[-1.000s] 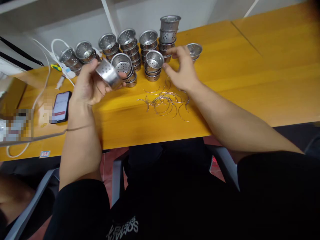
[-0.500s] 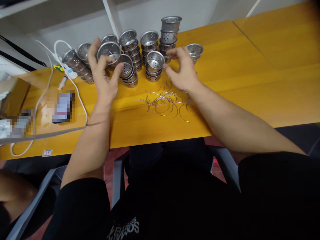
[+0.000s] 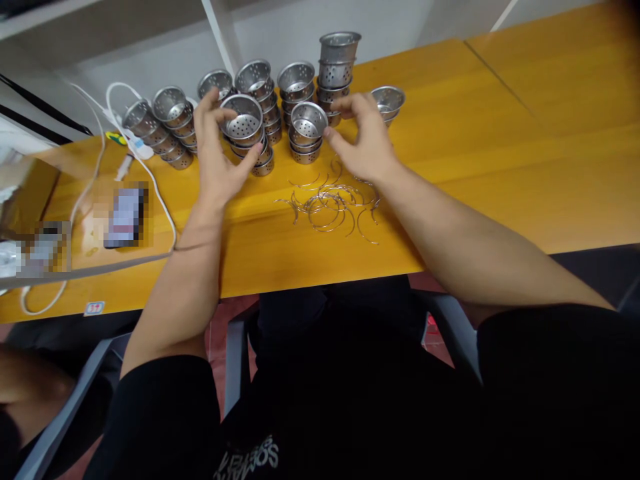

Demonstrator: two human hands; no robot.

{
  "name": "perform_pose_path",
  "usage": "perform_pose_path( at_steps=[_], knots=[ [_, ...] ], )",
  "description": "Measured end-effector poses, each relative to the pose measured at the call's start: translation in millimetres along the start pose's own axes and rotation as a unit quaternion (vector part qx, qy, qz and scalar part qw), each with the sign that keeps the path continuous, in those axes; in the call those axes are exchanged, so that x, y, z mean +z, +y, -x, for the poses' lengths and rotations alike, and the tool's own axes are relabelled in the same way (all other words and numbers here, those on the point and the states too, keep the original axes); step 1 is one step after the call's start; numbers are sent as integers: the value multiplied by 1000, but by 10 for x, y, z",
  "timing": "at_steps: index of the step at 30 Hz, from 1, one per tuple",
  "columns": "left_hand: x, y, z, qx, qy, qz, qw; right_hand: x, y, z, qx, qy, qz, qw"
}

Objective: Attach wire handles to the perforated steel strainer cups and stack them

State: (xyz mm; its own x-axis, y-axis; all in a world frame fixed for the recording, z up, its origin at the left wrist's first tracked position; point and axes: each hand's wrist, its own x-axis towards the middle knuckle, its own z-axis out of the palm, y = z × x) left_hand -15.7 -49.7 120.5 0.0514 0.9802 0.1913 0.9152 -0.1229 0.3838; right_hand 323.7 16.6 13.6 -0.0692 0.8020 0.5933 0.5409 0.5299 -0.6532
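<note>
My left hand (image 3: pixel 216 160) grips a perforated steel strainer cup (image 3: pixel 243 120) by its rim, held upright right on top of a short stack of the same cups (image 3: pixel 260 160). My right hand (image 3: pixel 363 137) rests on the yellow table (image 3: pixel 475 133), fingers curled, its fingertip touching another cup stack (image 3: pixel 307 130); whether it holds anything I cannot make out. Several thin wire rings (image 3: pixel 330 203) lie scattered just in front of it. More cup stacks (image 3: pixel 336 67) stand behind in a row.
A lone cup (image 3: pixel 389 100) stands right of my right hand. Tilted cup stacks (image 3: pixel 165 123), a white power strip with cable (image 3: pixel 131 137) and a phone (image 3: pixel 125 217) lie at the left. A wall runs along the table's far side.
My left hand carried the cup from near the phone side, turned it upright, and brought it down over the short stack. My right hand stayed put.
</note>
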Motion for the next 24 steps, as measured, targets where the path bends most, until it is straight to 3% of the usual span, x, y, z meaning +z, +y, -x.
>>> perform_pose_path(
  at_steps=[12,19,24],
  knots=[
    [229,-113,-187,-4,-126,43,991,55,101,-19,-11,3,-2,1000],
    [242,-151,-216,15,-83,51,995,76,120,-22,-19,7,5,1000],
    [238,-129,-238,18,-83,46,995,92,156,-17,-37,9,-5,999]
  ],
)
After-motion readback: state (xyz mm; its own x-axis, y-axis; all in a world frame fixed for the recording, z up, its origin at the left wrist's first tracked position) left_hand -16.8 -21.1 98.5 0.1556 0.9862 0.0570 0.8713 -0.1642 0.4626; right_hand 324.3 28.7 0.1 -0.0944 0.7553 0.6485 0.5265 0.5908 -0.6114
